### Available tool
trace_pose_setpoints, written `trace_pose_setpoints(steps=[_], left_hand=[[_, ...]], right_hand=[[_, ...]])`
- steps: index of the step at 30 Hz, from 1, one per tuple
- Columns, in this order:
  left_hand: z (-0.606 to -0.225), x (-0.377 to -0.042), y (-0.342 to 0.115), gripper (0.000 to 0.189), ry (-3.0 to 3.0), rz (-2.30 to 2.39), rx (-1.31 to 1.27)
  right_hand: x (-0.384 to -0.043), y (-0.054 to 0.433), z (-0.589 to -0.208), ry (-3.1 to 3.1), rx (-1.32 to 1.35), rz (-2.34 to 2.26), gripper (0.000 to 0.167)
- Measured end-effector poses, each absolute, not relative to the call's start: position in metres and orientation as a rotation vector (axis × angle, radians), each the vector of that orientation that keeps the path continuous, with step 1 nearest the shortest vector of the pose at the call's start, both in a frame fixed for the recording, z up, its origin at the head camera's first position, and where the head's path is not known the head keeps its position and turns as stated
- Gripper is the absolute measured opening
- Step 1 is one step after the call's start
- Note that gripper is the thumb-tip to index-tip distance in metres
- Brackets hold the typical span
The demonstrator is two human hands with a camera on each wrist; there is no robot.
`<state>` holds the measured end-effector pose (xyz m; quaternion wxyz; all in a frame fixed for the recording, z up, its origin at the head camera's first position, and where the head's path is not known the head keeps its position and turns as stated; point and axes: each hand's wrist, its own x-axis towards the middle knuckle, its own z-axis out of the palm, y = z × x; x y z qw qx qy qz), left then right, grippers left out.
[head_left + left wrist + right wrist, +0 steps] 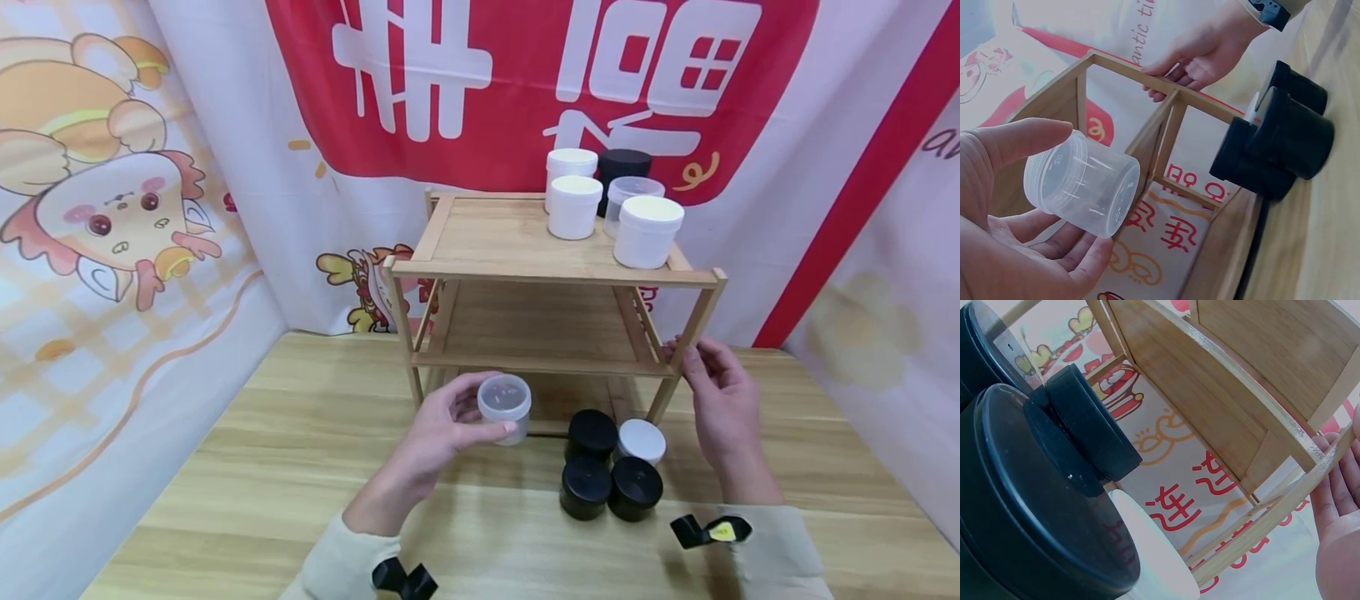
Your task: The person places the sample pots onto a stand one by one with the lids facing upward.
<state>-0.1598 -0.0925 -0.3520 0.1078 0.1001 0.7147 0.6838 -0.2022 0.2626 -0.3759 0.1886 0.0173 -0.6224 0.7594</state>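
The left hand (pixel 442 425) curls its fingers around a clear jar (pixel 504 407) at lower centre of the head view, just in front of the rack (pixel 555 275), mouth up. The right hand (pixel 716 392), fingers loosely apart, touches the rack's right front post.

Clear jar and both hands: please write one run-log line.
left hand: holds clear jar | right hand: touches shelf post
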Motion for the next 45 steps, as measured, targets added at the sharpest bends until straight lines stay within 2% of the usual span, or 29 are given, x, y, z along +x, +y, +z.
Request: trace_pose_setpoints(steps=[23, 38, 45], left_hand=[[-0.27, -0.168, -0.099, 0.06, 2.256, 1.811, 0.332], [-0.211, -0.171, -0.111, 0.06, 2.231, 1.797, 0.442], [-0.195, -0.174, -0.113, 0.058, 2.226, 1.736, 0.479]], right_hand=[[-0.203, 0.264, -0.378, -1.745, 0.066, 2.134, 0.04], [-0.205, 0.263, -0.375, -1.738, 0.057, 2.15, 0.036], [-0.203, 0.263, -0.377, -1.742, 0.062, 2.142, 0.037]])
